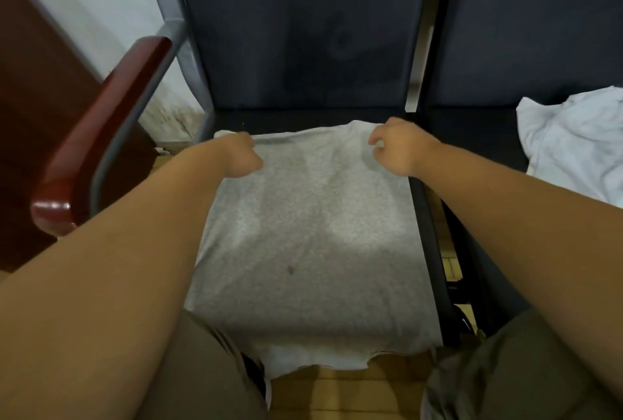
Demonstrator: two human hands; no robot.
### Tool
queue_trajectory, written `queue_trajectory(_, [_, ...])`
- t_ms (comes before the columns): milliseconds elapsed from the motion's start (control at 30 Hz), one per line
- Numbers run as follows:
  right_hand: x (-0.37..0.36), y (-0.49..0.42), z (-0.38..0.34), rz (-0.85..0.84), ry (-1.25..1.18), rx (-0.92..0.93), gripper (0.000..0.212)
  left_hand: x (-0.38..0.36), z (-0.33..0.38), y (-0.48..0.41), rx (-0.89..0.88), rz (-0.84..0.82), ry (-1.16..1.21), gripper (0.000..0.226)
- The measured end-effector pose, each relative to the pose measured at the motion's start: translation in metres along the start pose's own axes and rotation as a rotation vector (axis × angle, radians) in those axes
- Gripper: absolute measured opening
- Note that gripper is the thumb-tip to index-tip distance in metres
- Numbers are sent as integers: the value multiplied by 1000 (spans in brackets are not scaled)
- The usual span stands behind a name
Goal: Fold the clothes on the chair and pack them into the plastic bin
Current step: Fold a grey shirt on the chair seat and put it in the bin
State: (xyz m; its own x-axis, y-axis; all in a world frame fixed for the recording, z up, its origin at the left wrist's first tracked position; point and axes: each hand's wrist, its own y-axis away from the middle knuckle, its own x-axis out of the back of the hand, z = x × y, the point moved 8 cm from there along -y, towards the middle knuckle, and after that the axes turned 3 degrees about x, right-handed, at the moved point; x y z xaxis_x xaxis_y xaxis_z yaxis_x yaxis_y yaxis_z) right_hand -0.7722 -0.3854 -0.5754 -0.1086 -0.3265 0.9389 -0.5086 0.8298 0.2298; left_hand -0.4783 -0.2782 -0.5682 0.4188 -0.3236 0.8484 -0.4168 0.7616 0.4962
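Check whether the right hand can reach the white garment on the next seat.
Probably yes: the right hand is at the grey garment's far edge, and the white garment lies on the adjoining seat to its right, nothing between them.

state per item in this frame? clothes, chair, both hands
Grey fabric garment: spread flat on the seat, near edge hanging off the front, not yet folded.
Crumpled white fabric garment: bunched, unfolded, on the neighbouring seat.
Dark padded chair: upright, seat mostly covered by the grey garment.
Left hand: fingers curled at the grey garment's far edge; grip unclear.
Right hand: fingers curled at that far edge; grip unclear.
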Motion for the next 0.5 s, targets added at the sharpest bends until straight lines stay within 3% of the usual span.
queue_trajectory(200, [-31, 5, -7, -205, 73, 16, 66, -27, -24, 1, -44, -115, -79, 73])
queue_trajectory(367, [-24, -1, -2, -187, 135, -39, 50, -24, -38, -3, 26, -77, -175, 74])
queue_trajectory(500, [-20, -13, -7, -137, 146, -32, 48, -13, -27, -11, -15, 59, -179, 66])
